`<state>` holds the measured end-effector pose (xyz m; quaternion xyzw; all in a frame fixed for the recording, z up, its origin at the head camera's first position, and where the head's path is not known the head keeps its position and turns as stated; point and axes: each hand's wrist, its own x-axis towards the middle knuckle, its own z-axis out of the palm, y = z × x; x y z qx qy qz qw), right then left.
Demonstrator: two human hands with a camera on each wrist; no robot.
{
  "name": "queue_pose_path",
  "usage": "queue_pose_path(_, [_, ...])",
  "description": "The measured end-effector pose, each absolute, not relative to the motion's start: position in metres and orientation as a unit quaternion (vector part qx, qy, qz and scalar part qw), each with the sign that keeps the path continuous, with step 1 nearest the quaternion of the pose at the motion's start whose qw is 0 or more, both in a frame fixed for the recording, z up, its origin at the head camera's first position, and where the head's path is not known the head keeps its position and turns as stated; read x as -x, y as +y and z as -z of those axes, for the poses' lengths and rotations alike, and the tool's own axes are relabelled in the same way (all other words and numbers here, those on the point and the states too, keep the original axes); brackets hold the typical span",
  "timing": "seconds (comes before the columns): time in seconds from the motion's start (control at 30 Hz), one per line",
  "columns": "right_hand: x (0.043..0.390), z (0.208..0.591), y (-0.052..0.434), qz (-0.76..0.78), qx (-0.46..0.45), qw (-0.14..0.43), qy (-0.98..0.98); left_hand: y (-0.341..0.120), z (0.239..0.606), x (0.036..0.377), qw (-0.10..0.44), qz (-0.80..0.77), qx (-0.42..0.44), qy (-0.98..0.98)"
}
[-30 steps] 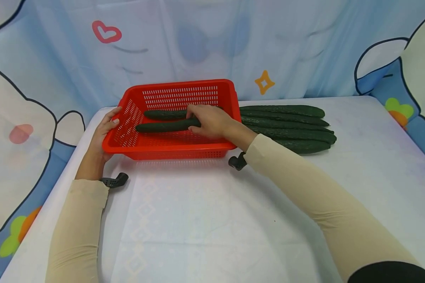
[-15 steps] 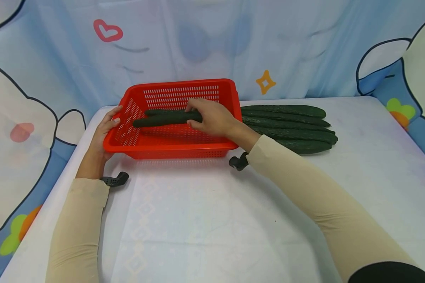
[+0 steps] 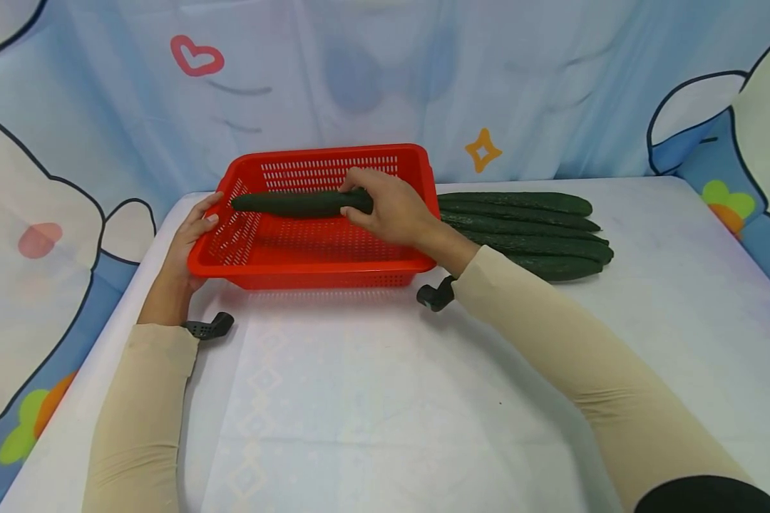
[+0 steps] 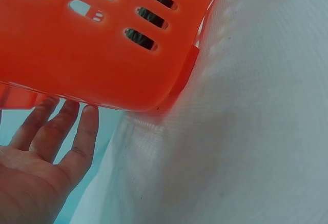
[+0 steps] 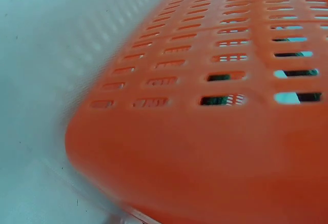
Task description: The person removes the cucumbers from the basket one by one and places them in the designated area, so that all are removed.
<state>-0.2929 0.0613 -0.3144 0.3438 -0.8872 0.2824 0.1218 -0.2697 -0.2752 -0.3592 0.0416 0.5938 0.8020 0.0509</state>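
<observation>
A red slotted plastic basket (image 3: pixel 321 279) stands on the table at centre left in the head view. My left hand (image 3: pixel 189 239) holds its left end by the rim; in the left wrist view several fingers (image 4: pixel 84 134) reach up to the rim from outside. Inside the basket, my right hand (image 3: pixel 385 206) grips a long dark green cucumber (image 3: pixel 295 204) near its right end, thumb in front and fingers behind. The cucumber lies lengthwise along the back wall. Another cucumber, seen there earlier, is hidden behind or below it. The right wrist view shows the basket's slotted wall (image 5: pixel 195 147), not the hand.
Several more cucumbers (image 3: pixel 526 224) lie side by side on the white-covered table (image 3: pixel 359 399), right of the basket and partly behind it and the right forearm. A blue patterned curtain (image 3: pixel 385 85) hangs close behind.
My right hand has shifted the cucumber from the basket's middle back toward the far wall, covering the other cucumber there. The left hand and basket have stayed in place.
</observation>
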Motion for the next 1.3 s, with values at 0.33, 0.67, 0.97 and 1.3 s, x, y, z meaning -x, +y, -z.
queue_pose_path(0.33, [0.286,0.309,0.069,-0.317,-0.321,0.15,-0.88,-0.274,0.359,0.269,0.048,-0.806,-0.045,0.589])
queue_pose_path(0.67, [0.262,0.303,0.102,-0.338,-0.326,0.173,-0.866,-0.274,0.357,0.27,0.058,-0.805,-0.043,0.589])
queue_pose_path(0.97, [0.224,0.305,0.142,-0.339,-0.329,0.193,-0.86,-0.275,0.357,0.27,0.063,-0.811,-0.045,0.58])
queue_pose_path(1.3, [0.176,0.311,0.183,-0.332,-0.313,0.195,-0.868,-0.277,0.359,0.271,0.072,-0.827,-0.067,0.553])
